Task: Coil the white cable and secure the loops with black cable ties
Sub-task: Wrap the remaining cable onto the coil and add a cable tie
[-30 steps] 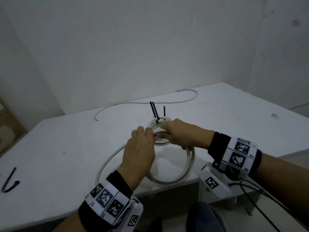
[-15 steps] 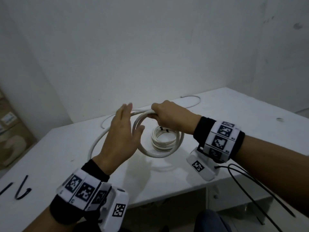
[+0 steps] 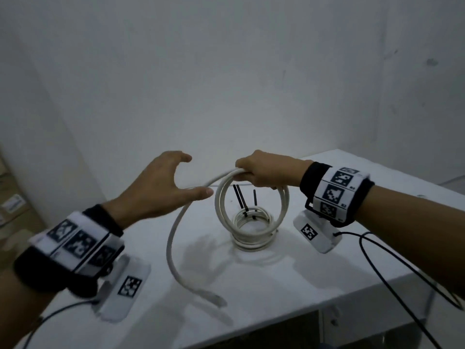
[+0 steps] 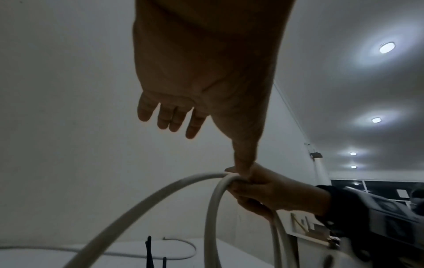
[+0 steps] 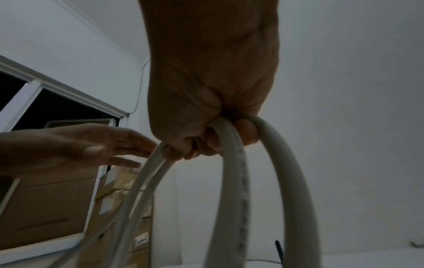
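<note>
My right hand (image 3: 247, 172) grips the top of two upright loops of white cable (image 3: 285, 205), held above the table; the curled fingers (image 5: 206, 143) show round the cable (image 5: 234, 181). The cable's tail arcs down left to its free end (image 3: 216, 299) on the table. To the left my left hand (image 3: 193, 175) is open with fingers spread (image 4: 174, 119); its thumb tip lies beside the tail, contact unclear. Behind the loops a smaller white coil (image 3: 253, 230) lies flat, bound by black cable ties (image 3: 240, 201) that stick up.
The white table (image 3: 327, 285) ends near me, with its front edge at lower right. Black wrist-camera leads (image 3: 402, 273) hang off my right arm. Cardboard boxes (image 5: 57, 208) are stacked at the left. A thin grey wire (image 4: 183, 248) lies at the table's far side.
My right hand has lifted the loops higher and now holds two turns. The cable's tail has swung to the table's front. My left hand has let go and spread open.
</note>
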`<state>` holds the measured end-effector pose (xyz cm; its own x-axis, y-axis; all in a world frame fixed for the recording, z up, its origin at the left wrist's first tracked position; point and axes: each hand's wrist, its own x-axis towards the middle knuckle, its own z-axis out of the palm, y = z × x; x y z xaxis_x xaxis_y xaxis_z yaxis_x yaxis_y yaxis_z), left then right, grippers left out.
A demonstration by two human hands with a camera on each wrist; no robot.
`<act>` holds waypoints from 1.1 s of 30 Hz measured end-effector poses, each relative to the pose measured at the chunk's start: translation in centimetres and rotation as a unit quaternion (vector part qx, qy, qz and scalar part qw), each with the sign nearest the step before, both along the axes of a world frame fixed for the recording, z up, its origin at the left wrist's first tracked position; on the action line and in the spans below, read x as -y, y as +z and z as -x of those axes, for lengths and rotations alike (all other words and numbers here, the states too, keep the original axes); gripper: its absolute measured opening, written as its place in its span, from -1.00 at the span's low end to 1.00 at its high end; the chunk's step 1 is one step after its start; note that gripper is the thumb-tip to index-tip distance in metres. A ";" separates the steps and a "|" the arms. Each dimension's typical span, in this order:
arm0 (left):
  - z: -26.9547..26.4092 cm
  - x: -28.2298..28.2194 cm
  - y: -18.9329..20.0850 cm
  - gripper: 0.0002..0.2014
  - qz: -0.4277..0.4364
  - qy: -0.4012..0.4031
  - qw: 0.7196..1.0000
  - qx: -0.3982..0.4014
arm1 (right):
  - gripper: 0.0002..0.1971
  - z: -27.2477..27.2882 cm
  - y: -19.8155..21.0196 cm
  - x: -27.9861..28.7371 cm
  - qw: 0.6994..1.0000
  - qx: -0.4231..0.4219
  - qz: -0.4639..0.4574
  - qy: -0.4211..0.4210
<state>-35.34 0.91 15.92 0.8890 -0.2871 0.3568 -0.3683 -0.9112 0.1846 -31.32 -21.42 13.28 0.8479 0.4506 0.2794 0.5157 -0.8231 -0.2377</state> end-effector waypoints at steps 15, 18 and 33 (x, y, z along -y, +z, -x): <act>-2.6 2.7 -5.5 -0.43 0.501 -0.121 0.793 -0.324 | -0.65 -0.5 -0.9 -2.3 0.995 -0.029 -0.097 0.023; -2.5 3.0 -6.5 -0.40 0.519 -0.101 0.801 -0.280 | -0.65 -0.8 -1.4 -2.8 0.995 -0.040 -0.091 0.021; -3.3 0.1 -7.9 -0.65 0.642 -0.012 0.740 -0.200 | -0.48 0.7 -4.4 1.8 0.878 -0.280 -0.385 0.058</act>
